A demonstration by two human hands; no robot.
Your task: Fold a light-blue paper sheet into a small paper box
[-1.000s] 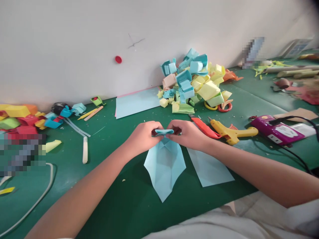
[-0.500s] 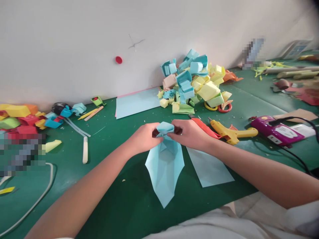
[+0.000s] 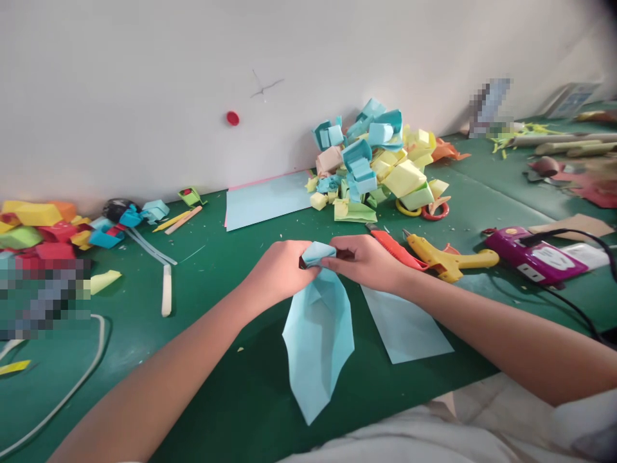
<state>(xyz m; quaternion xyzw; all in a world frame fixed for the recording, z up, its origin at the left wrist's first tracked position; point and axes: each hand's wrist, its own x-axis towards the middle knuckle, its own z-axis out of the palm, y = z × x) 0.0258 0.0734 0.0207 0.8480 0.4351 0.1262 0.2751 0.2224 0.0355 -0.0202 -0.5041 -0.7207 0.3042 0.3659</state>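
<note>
A folded sheet of light blue paper point(image 3: 318, 334) hangs over the green table, its long creased part pointing toward me and ending in a tip. My left hand point(image 3: 284, 270) pinches the folded top end from the left. From the right, my right hand point(image 3: 366, 257) grips the same end, thumb lying on the fold. Some fingertips of both hands are hidden behind the paper. Under my right forearm lies a flat light blue sheet point(image 3: 407, 328). Just beyond that hand are a red-handled cutter point(image 3: 398, 249) and a yellow glue gun point(image 3: 450, 257).
Against the wall rises a heap of folded paper pieces point(image 3: 385, 161), with scissors point(image 3: 434, 209) beside it. A blue sheet point(image 3: 267, 200) lies left of the heap. A purple power strip point(image 3: 530, 254) with a black cable is at right. Colourful paper boxes point(image 3: 43, 225) fill the left.
The paper's hanging part has swung down toward me and its tip sits lower. The folded top end has tilted, with both hands still holding it.
</note>
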